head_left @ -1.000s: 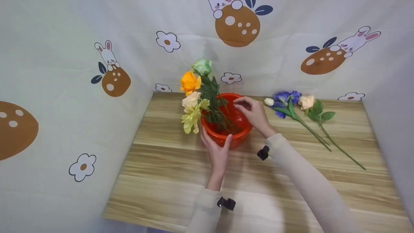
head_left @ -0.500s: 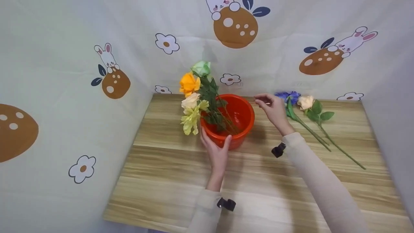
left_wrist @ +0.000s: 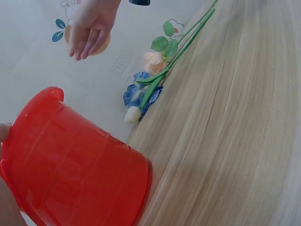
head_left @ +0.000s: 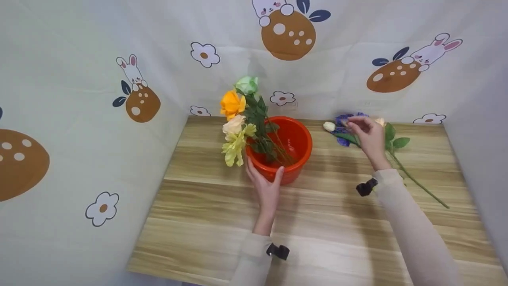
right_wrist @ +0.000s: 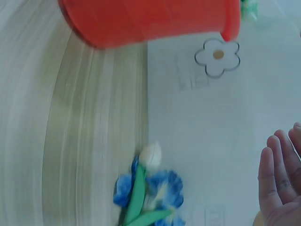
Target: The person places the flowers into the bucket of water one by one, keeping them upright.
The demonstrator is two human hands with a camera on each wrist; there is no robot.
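A red bucket (head_left: pixel 291 174) stands upright on the wooden table. My left hand (head_left: pixel 265 190) holds its near left side, thumb by the rim; in the left wrist view its fingers are mostly out of sight. Leaning left out of the bucket are a green rose (head_left: pixel 247 85), an orange rose (head_left: pixel 232 104), a peach flower (head_left: pixel 234 125) and a yellow flower (head_left: pixel 235 146). My right hand (head_left: pixel 372 139), fingers loosely bent and holding nothing, hovers over a white tulip (head_left: pixel 329 126), a blue flower (left_wrist: pixel 135 95) and a peach rose (left_wrist: pixel 154 62) lying at the back right.
Behind the wooden table (head_left: pixel 206 206) hangs a pale cloth (head_left: pixel 341 55) printed with rabbits and flowers. Long green stems (head_left: pixel 420 184) stretch from the lying flowers toward the front right. A similar cloth wall closes the left side.
My right hand has moved right from above the bucket to over the lying flowers. My left hand stays on the bucket, and the flowers in it look unmoved.
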